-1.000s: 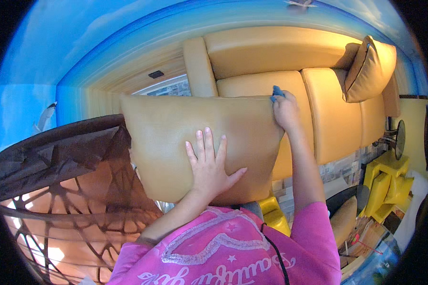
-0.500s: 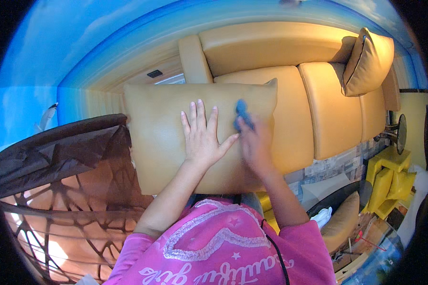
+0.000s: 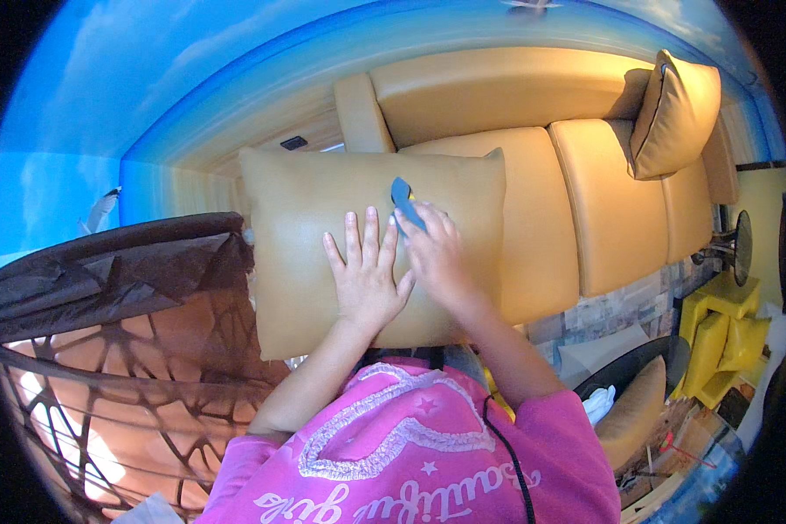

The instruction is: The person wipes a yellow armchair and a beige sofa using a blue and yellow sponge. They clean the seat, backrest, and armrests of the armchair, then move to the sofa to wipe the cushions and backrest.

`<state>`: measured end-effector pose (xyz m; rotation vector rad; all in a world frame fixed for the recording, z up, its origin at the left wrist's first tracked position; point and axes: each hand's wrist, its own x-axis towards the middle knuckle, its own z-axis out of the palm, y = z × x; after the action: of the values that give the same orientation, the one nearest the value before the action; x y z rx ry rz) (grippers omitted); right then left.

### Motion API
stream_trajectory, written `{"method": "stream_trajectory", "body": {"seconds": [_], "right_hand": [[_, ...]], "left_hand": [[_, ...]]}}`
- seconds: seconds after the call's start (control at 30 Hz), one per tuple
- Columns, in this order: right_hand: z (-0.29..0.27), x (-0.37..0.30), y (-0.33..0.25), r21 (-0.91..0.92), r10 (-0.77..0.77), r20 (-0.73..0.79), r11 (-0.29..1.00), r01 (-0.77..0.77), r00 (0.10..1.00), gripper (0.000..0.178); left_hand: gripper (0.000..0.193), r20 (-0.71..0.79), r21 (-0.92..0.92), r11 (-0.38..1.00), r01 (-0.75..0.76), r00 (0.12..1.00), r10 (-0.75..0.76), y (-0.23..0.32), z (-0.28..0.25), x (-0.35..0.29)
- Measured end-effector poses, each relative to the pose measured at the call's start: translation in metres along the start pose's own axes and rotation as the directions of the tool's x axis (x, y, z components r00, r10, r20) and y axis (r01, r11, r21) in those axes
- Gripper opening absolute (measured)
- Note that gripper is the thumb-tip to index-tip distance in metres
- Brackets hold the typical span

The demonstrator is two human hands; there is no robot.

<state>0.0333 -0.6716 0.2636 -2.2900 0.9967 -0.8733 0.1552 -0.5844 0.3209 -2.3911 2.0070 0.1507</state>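
Observation:
A tan leather-look cushion (image 3: 297, 253) lies flat in front of me. My left hand (image 3: 365, 281) rests on it, palm down with fingers spread. Just to its right, my right hand (image 3: 438, 253) grips a blue cloth (image 3: 401, 194) against the cushion's upper middle. One tapered end of the cloth sticks out past my fingers, with a speck of yellow beside it. The rest is covered by my hand.
A tan sofa (image 3: 616, 210) stretches behind and to the right, with another cushion (image 3: 677, 118) at its far end. A brown patterned, dark-rimmed structure (image 3: 113, 349) stands left. Lower right are a yellow stool (image 3: 716, 332), a tan cushion (image 3: 633, 415) and a white cloth (image 3: 598, 403).
My right hand has slid left across the cushion with the blue cloth, closer to my left hand. My left hand has moved slightly down, still flat with fingers spread.

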Motion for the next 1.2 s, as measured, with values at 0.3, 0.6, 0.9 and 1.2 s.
{"method": "stream_trajectory", "body": {"seconds": [0.3,0.6,0.9,1.2], "right_hand": [[-0.017,0.029,0.135,-0.046,0.416,-0.045,0.907,-0.418,0.908,0.033],[-0.018,-0.029,-0.024,-0.017,-0.067,0.073,0.998,0.068,0.995,0.04],[-0.017,-0.018,0.038,0.088,0.459,-0.236,0.888,-0.452,0.856,0.044],[-0.033,-0.034,-0.006,0.137,0.172,-0.058,0.977,-0.162,0.983,0.047]], "left_hand": [[0.079,-0.138,-0.02,1.0,-0.013,0.99,0.01,-0.001,0.017,0.007],[0.08,-0.206,-0.035,0.999,-0.001,0.979,-0.006,-0.049,0.026,0.0],[0.069,-0.282,-0.026,1.0,-0.007,0.959,0.0,-0.058,0.023,-0.006],[0.102,-0.096,-0.261,0.946,0.193,0.97,-0.225,-0.004,0.019,-0.016]]}}
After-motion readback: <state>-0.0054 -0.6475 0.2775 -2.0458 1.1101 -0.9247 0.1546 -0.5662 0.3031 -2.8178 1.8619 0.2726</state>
